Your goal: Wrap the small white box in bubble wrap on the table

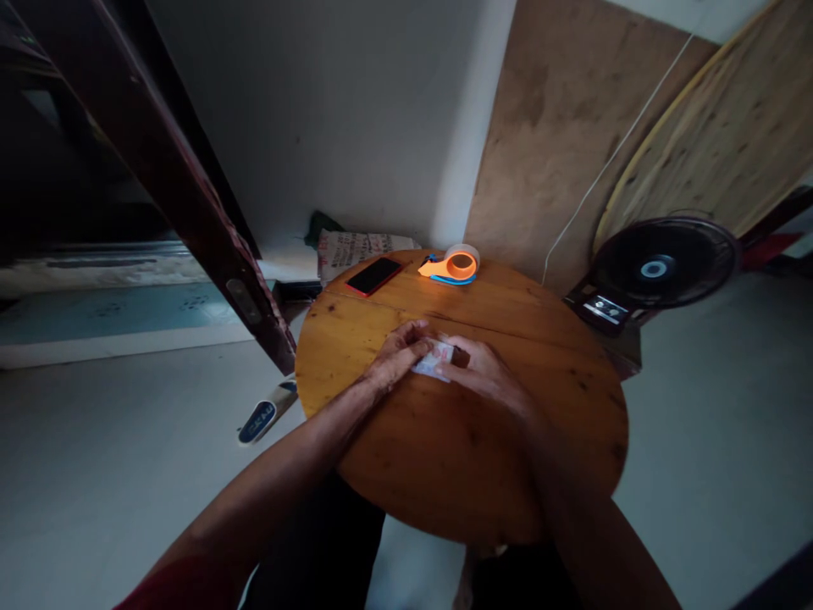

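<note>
White item (434,359), left fingers (416,349) and right fingers (452,373) grasping it, well inside edge of wooden table (432,466)

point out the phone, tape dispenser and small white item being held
Phone (374,276): head view, on its dark screen
Tape dispenser (439,268): head view, on its orange body
Small white item (434,357): head view, on its upper face

The left arm (254,496) wears a dark red sleeve (184,586), both forearms (314,442) are bare, and the legwear (318,542) is black.
</note>
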Motion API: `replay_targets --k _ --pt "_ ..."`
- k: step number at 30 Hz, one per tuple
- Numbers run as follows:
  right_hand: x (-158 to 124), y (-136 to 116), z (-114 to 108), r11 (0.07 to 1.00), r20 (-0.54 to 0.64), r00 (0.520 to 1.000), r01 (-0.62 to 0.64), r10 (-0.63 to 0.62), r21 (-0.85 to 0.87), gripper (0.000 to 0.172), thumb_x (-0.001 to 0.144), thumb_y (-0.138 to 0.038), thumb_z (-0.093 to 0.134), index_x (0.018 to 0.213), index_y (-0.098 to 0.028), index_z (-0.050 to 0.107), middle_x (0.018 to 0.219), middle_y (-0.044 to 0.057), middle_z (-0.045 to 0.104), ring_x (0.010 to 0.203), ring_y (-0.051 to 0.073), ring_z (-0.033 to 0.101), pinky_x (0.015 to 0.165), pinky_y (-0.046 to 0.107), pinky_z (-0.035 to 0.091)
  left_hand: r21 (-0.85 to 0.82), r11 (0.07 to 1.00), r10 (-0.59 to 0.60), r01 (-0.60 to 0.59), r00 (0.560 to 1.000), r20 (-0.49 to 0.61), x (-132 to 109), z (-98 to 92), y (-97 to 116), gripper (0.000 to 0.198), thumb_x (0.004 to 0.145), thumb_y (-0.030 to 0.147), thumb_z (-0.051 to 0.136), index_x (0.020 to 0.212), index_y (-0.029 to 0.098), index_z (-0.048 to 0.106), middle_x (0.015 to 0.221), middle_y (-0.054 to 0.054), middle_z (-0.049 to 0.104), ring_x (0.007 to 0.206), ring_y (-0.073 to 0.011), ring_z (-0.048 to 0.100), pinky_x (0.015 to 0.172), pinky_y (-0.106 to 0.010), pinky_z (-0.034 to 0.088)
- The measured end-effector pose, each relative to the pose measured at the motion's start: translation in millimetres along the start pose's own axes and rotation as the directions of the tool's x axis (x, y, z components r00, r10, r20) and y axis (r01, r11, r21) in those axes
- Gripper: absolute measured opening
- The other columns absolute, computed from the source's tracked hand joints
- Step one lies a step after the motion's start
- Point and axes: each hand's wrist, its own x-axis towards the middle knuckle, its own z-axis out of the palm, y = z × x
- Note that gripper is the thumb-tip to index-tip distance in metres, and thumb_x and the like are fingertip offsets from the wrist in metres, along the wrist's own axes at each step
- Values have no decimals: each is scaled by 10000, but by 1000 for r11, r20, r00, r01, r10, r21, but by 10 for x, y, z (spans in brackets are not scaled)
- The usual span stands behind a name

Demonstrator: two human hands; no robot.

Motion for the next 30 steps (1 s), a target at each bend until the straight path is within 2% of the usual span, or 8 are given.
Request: replay_targets --k 5,10,12,17,25,30 --pt "17 49 -15 999 47 999 -13 15 -34 225 792 -392 611 898 -197 651 747 -12 639 643 134 551 565 230 392 54 998 27 -28 999 25 22 -31 -42 431 665 139 682 1077 167 556 1002 -47 632 791 -135 603 673 -246 474" --pt "34 73 -25 999 9 1000 26 -26 -19 377 793 -335 618 1153 -222 621 995 28 690 829 176 618 718 270 460 81 996 23 -25 999 27 34 -31 -62 432 692 182 703 1098 172 554 974 -35 611 795 -121 590 683 -233 469" --pt "44 84 -18 999 1 999 46 -46 -23 416 781 -318 634 1186 -228 612 1049 33 690 876 189 627 768 290 470 65 998 22 -25 999 42 34 -30 -62 437 682 200 721 1085 173 556 964 -34 615 795 -124 591 679 -232 464" --pt "39 85 -20 994 -5 996 92 -92 -55 399 800 -330 627 1185 -224 622 1056 32 698 886 197 642 789 309 482 39 999 19 -21 999 48 28 -29 -57 415 662 231 746 1042 170 589 883 -11 618 732 -114 580 668 -238 451" --pt "-32 -54 -77 934 -7 980 188 -199 -304 338 863 -314 574 1190 -269 643 1162 51 674 988 219 644 836 318 477 43 999 -15 13 998 54 18 -17 -19 347 651 249 741 961 152 618 810 1 632 650 -94 543 624 -226 415" --pt "-5 -1 -61 918 -9 972 217 -234 -333 300 859 -318 592 1144 -264 665 1178 48 665 1022 213 641 871 320 474 68 998 12 -16 997 72 38 -29 -58 312 654 262 709 927 162 594 776 22 621 619 -86 516 590 -214 384"
